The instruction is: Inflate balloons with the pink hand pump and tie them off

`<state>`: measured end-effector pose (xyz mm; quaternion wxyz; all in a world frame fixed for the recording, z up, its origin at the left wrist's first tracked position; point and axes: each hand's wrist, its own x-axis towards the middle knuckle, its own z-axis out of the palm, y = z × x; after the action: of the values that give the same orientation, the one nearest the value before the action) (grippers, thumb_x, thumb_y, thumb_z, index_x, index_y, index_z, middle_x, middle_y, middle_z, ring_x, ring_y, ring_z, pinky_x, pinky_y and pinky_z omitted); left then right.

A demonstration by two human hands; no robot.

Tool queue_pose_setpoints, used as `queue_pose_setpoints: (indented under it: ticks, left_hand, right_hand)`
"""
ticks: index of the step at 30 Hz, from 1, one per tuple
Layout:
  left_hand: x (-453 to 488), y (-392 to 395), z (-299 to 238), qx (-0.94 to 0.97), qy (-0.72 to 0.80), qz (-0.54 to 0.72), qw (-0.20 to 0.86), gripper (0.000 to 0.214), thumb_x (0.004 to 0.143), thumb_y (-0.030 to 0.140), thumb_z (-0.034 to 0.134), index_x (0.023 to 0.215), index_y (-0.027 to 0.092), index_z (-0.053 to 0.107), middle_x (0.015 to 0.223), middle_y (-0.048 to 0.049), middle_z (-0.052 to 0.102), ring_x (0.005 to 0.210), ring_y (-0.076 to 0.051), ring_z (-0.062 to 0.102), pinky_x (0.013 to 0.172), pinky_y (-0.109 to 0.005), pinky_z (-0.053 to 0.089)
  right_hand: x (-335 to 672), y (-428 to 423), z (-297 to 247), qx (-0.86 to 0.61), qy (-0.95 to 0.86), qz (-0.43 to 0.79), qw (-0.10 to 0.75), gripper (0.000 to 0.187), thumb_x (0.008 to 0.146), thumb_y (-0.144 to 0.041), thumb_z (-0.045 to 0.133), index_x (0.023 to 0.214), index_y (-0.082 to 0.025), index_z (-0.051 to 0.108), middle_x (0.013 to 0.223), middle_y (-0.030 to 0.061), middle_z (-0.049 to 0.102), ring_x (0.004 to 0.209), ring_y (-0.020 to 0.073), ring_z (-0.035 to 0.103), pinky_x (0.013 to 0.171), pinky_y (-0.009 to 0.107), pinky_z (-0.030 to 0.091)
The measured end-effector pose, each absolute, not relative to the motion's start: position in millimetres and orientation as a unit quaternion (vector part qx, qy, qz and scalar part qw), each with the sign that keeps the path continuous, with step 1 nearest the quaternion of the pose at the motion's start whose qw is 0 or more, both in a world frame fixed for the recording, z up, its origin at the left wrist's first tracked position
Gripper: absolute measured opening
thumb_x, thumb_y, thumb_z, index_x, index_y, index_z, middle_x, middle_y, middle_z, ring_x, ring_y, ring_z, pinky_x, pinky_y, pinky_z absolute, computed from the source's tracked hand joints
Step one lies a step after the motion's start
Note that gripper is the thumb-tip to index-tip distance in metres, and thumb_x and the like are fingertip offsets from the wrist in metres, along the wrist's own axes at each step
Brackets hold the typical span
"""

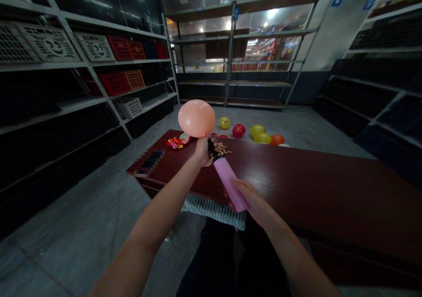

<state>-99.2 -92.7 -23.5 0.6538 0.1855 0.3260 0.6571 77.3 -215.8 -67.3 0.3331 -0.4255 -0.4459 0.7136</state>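
A peach balloon (197, 117), swollen round, stands above the far side of the table. My left hand (203, 149) is closed around the balloon's neck at the black nozzle end of a hand pump. The pump's pink barrel (227, 177) slants down toward me, and my right hand (246, 193) wraps round its lower part. Behind the nozzle lies a heap of limp beige balloons (224, 149), partly covered by my left hand. Several flat red and yellow balloons (174, 143) rest to the left of that hand.
The dark red-brown table (303, 178) stretches to the right. A blurred phone-like object (150, 162) lies at its left end. Inflated yellow balloons (257, 131) and a red balloon (238, 130) sit on the floor beyond. Shelving with crates (118, 48) stands left; more racks (228, 53) are behind.
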Motion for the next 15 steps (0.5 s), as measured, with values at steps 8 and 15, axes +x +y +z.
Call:
queue_pose_setpoints:
  ticks: [8, 15]
  left_hand:
    - [-151.0, -74.4, -9.8, 0.167, 0.374, 0.701, 0.584, 0.022, 0.102, 0.017, 0.038, 0.081, 0.021, 0.041, 0.059, 0.004, 0.045, 0.042, -0.011, 0.044, 0.042, -0.022, 0.035]
    - [-151.5, -77.2, -21.8, 0.168, 0.361, 0.714, 0.577, 0.021, 0.095, 0.01, 0.039, 0.078, 0.022, 0.037, 0.057, 0.0053, 0.04, 0.041, -0.009, 0.04, 0.041, -0.019, 0.032]
  right_hand:
    - [102.2, -238.7, -72.6, -0.446, -0.494, 0.687, 0.292, 0.051, 0.072, -0.075, 0.074, 0.084, -0.026, 0.065, 0.071, -0.0019, 0.066, 0.046, 0.0082, 0.057, 0.043, 0.019, 0.045]
    - [97.4, -231.9, -83.1, -0.451, -0.456, 0.713, 0.282, 0.055, 0.067, -0.076, 0.074, 0.086, -0.025, 0.066, 0.066, -0.0033, 0.067, 0.043, 0.0106, 0.058, 0.039, 0.021, 0.044]
